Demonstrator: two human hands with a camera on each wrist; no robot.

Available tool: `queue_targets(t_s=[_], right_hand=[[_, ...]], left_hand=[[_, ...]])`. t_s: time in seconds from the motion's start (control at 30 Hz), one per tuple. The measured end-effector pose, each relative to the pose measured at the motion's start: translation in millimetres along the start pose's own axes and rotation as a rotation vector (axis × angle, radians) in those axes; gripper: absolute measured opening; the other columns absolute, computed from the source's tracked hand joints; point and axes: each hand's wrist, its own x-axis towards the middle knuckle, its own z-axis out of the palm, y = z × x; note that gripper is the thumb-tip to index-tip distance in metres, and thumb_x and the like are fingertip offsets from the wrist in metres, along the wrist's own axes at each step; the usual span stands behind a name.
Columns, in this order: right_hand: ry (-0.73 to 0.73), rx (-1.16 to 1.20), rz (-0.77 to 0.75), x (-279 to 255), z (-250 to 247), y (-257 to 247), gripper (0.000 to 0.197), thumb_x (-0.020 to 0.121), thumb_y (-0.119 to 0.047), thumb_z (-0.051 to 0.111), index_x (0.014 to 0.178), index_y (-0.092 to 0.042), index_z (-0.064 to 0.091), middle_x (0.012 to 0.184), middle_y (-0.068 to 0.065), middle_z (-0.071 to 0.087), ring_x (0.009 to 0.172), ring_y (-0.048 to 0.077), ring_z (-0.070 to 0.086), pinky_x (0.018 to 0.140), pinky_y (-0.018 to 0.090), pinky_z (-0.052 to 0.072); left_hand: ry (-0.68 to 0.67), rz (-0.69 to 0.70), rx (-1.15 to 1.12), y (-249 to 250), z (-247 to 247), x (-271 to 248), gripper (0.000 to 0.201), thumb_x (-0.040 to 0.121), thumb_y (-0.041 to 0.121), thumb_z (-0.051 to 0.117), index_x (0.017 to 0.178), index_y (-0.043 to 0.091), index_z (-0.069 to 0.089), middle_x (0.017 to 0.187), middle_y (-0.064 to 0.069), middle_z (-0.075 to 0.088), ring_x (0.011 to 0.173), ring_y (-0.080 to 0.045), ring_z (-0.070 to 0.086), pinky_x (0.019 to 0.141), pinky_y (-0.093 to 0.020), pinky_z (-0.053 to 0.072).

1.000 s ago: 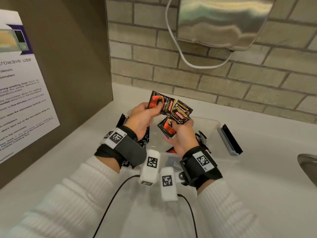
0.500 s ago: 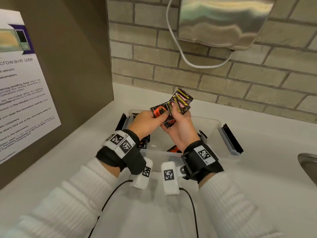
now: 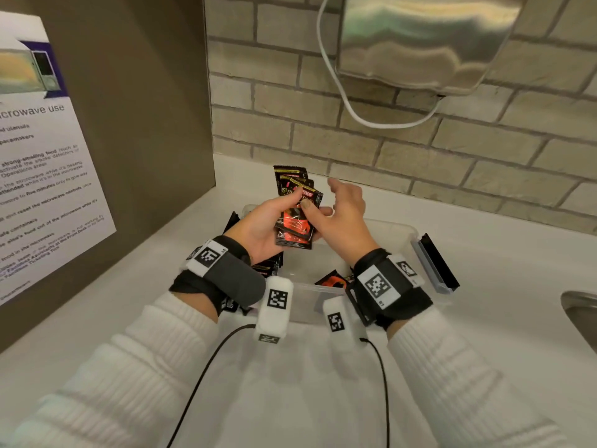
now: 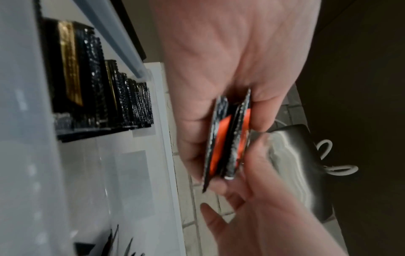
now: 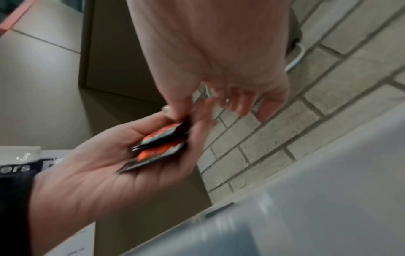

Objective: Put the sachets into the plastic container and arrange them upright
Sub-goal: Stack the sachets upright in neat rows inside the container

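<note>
Change: since half a second ago the right hand (image 3: 342,218) has let its four fingers spring away from the bundle, and the fanned sachets have been squared into a neater stack that now stands nearly upright.
Right hand: fingers spread and lifted clear; only the thumb pad (image 3: 307,205) presses on the front packet, so it steadies rather than holds.
Left hand: the left hand (image 3: 261,223) has its fingers curled round the small black-and-orange foil sachets (image 3: 295,211), pinching them edge-on, as the left wrist view (image 4: 228,138) confirms.
Bundle position: held in the air above the clear rectangular plastic container (image 3: 400,236), not yet inside it.
Container contents: a row of black sachets already upright (image 4: 98,83) against one wall; at least one orange-printed sachet lying flat (image 3: 332,281) on the bottom.
Surroundings: the white tabletop (image 3: 484,318) carries the container; a steel basin rim (image 3: 581,302) is at the right edge.
Risk, slip: foil is slick, and with a one-hand pinch an inner packet could slide out and drop flat.
Risk, fanning: once the thumb lifts off, the stack may splay again.
Risk, placement: lowering the bundle onto the flat sachet would likely leave it tilted.
Risk, knock: a wrist brushing the standing row could topple it.
</note>
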Motion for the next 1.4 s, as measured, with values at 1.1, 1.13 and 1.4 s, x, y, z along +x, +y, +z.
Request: queue_targets(t_s=[1.1,1.13,1.4], right_hand=[[-0.353,-0.181,-0.381,-6.0,21.6,-8.4,0.121,0.057,-0.030,0.086,0.148,-0.012,0.008,0.149,0.005,0.020,0.137,0.018,0.021,0.115,0.030,0.022],[-0.342,-0.204,-0.381,-5.5,22.2,-9.1,0.117,0.057,-0.029,0.085,0.147,-0.011,0.012,0.146,0.007,0.025,0.133,0.019,0.024,0.114,0.033,0.025],[-0.279,-0.278,-0.378,-3.7,24.6,-5.2,0.119,0.057,-0.028,0.084,0.147,-0.007,0.010,0.143,0.009,0.027,0.129,0.021,0.026,0.112,0.030,0.025]], left_hand=[[0.058,-0.127,0.110,3.0,-6.3,-16.2,0.059,0.083,0.066,0.040,0.116,0.021,0.057,0.108,-0.004,0.066,0.102,-0.014,0.062,0.076,-0.028,0.052],[0.055,-0.124,0.130,2.6,-7.8,-15.7,0.058,0.083,0.066,0.041,0.114,0.020,0.058,0.105,-0.003,0.067,0.098,-0.013,0.064,0.075,-0.027,0.053],[0.030,-0.014,0.307,-1.9,-13.6,-9.8,0.065,0.086,0.057,0.047,0.126,0.005,0.050,0.105,-0.010,0.066,0.096,-0.017,0.065,0.084,-0.029,0.052]])
